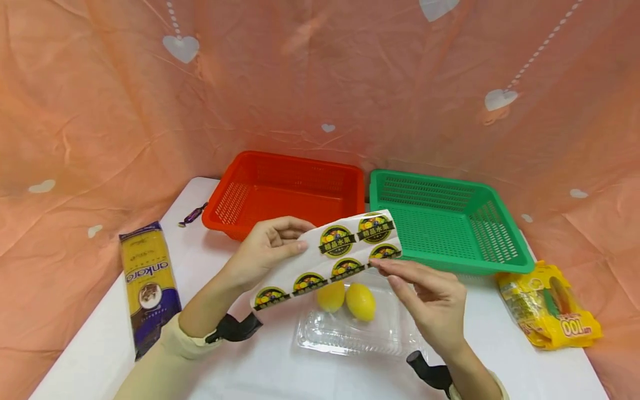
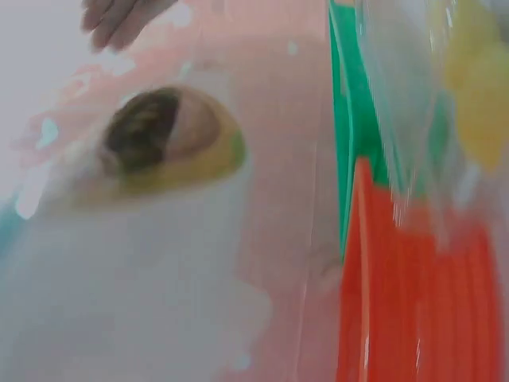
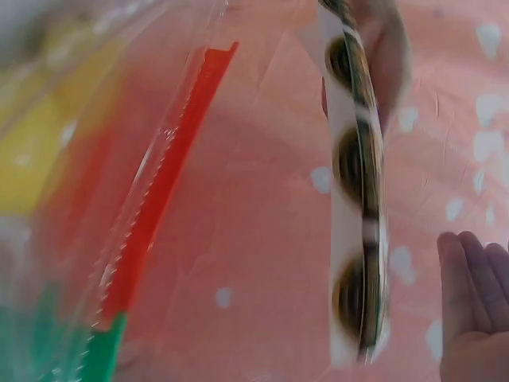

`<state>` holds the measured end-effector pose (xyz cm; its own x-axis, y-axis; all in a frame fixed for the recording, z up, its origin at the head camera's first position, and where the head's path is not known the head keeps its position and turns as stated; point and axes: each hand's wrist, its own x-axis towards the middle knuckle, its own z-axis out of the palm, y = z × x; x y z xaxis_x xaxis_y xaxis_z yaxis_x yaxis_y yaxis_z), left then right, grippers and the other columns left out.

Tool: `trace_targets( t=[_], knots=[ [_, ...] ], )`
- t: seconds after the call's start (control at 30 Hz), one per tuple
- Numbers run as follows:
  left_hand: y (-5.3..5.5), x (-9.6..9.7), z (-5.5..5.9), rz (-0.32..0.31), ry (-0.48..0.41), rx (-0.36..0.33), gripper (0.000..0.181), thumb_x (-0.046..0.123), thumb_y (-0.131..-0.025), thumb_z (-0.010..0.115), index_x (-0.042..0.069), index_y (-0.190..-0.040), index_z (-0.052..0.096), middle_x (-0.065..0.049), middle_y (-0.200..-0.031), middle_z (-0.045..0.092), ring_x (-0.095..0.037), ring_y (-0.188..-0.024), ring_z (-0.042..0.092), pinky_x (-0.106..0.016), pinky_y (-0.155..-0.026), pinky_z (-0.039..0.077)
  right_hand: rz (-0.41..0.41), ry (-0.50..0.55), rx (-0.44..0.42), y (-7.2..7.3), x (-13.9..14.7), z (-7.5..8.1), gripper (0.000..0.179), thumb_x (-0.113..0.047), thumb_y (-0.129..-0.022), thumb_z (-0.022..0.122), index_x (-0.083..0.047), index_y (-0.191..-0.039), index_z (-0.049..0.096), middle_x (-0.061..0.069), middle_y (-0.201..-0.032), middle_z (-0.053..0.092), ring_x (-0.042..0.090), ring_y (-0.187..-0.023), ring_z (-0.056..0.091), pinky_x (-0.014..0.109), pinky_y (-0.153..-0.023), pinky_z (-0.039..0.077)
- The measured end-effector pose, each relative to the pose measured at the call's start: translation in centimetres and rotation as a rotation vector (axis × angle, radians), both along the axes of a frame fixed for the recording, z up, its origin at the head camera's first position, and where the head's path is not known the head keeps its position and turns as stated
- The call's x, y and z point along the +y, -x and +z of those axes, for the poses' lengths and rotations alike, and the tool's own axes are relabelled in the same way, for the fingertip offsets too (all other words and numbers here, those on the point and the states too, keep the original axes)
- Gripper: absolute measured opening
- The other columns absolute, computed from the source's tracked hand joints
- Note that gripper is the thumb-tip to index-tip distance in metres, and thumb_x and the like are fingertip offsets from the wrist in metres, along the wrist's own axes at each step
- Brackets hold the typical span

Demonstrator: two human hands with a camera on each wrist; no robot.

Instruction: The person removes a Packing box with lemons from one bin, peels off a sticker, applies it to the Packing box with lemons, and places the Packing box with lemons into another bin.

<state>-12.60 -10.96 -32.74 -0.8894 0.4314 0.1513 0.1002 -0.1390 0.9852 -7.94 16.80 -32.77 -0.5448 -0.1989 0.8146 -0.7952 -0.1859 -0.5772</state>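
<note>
My left hand [image 1: 272,247] pinches a white sheet of round fruit stickers [image 1: 305,258], thumb on its front face and fingers curled behind. The labels are black, gold and green with fruit pictures, and the sheet slants up to the right. My right hand [image 1: 430,300] is at its lower right edge; in the head view its fingertips overlap that edge. The right wrist view shows those fingers [image 3: 461,278] extended, apart from the sheet [image 3: 358,231]. Below lies a clear plastic clamshell box [image 1: 345,333] with two yellow lemons [image 1: 361,302], partly covered by the sheet.
A red basket [image 1: 285,161] and a green basket [image 1: 450,264] stand side by side at the back. To the left lie a yellow and purple ankara packet [image 1: 150,289] and a small purple wrapped candy [image 1: 192,214]. A yellow package [image 1: 555,311] lies at right.
</note>
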Motion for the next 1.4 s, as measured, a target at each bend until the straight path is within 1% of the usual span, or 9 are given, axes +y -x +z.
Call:
trace_targets(
  t=[0.17,0.33,0.53,0.63,0.77,0.93,1.1,1.27,1.4],
  knots=[
    [-0.6,2.0,-0.3,-0.026,-0.069,-0.072,0.031,-0.002,-0.096,0.060,-0.011,-0.125,0.054,-0.017,-0.108,0.070,-0.023,-0.087,0.073,-0.038,-0.073,0.060,-0.215,-0.142,0.396,0.6,-2.5,0.2,0.015,0.002,-0.093,0.067,0.014,-0.101,0.072,0.025,-0.110,0.070,0.031,-0.113,0.066,0.036,-0.099,0.050],
    [-1.4,3.5,-0.5,-0.084,-0.156,-0.134,0.035,-0.001,-0.099,0.054,-0.013,-0.131,0.049,-0.017,-0.111,0.070,-0.021,-0.091,0.072,-0.037,-0.076,0.060,-0.462,-0.305,0.542,1.1,-3.3,-0.5,0.021,-0.007,-0.097,0.065,0.012,-0.101,0.073,0.024,-0.112,0.069,0.034,-0.119,0.062,0.045,-0.108,0.042],
    [-2.1,4.6,-0.6,-0.150,-0.277,-0.215,0.036,-0.001,-0.099,0.050,-0.017,-0.131,0.047,-0.006,-0.106,0.071,-0.016,-0.092,0.070,-0.031,-0.077,0.059,-0.509,-0.393,0.543,1.4,-3.2,-1.5,0.025,-0.011,-0.099,0.063,0.011,-0.106,0.072,0.023,-0.120,0.066,0.036,-0.122,0.059,0.046,-0.109,0.041],
    [-2.2,4.9,-0.7,-0.157,-0.281,-0.216,0.036,-0.003,-0.096,0.055,-0.018,-0.129,0.048,-0.010,-0.107,0.071,-0.017,-0.091,0.071,-0.032,-0.076,0.060,-0.513,-0.385,0.524,1.3,-3.1,-1.6,0.024,-0.010,-0.098,0.063,0.011,-0.105,0.072,0.023,-0.119,0.067,0.035,-0.120,0.061,0.045,-0.108,0.042],
    [-2.3,5.3,-0.8,-0.109,-0.245,-0.204,0.042,-0.008,-0.090,0.064,-0.017,-0.128,0.051,-0.016,-0.109,0.071,-0.020,-0.088,0.073,-0.037,-0.074,0.060,-0.524,-0.364,0.524,1.3,-3.2,-1.7,0.022,-0.009,-0.097,0.065,0.011,-0.100,0.073,0.023,-0.114,0.069,0.034,-0.115,0.064,0.042,-0.105,0.045],
    [-2.4,5.6,-1.1,-0.037,-0.214,-0.213,0.040,-0.010,-0.087,0.066,-0.018,-0.124,0.055,-0.013,-0.099,0.074,-0.020,-0.081,0.074,-0.037,-0.071,0.060,-0.553,-0.325,0.551,1.3,-3.4,-2.0,0.021,-0.009,-0.095,0.068,0.010,-0.093,0.074,0.024,-0.109,0.070,0.034,-0.109,0.067,0.041,-0.102,0.048],
    [-2.5,5.6,-1.3,-0.033,-0.186,-0.216,0.037,-0.009,-0.087,0.067,-0.018,-0.121,0.057,-0.012,-0.093,0.074,-0.020,-0.077,0.074,-0.036,-0.067,0.060,-0.585,-0.311,0.556,1.1,-3.4,-2.2,0.020,-0.009,-0.094,0.069,0.009,-0.090,0.074,0.024,-0.103,0.072,0.032,-0.103,0.070,0.042,-0.101,0.049],
    [-2.6,5.2,-1.5,-0.058,-0.140,-0.192,0.035,-0.007,-0.087,0.068,-0.017,-0.119,0.059,-0.013,-0.091,0.074,-0.018,-0.075,0.073,-0.033,-0.065,0.060,-0.533,-0.250,0.509,1.1,-3.1,-2.4,0.019,-0.006,-0.095,0.067,0.010,-0.087,0.074,0.024,-0.096,0.073,0.030,-0.094,0.073,0.040,-0.097,0.052],
    [-2.7,4.7,-1.7,-0.097,-0.104,-0.165,0.034,-0.004,-0.088,0.069,-0.018,-0.118,0.059,-0.013,-0.090,0.073,-0.017,-0.073,0.073,-0.031,-0.063,0.060,-0.418,-0.120,0.348,0.9,-2.8,-2.6,0.016,-0.003,-0.092,0.070,0.011,-0.087,0.073,0.023,-0.093,0.073,0.027,-0.094,0.073,0.038,-0.094,0.054]
  ],
)
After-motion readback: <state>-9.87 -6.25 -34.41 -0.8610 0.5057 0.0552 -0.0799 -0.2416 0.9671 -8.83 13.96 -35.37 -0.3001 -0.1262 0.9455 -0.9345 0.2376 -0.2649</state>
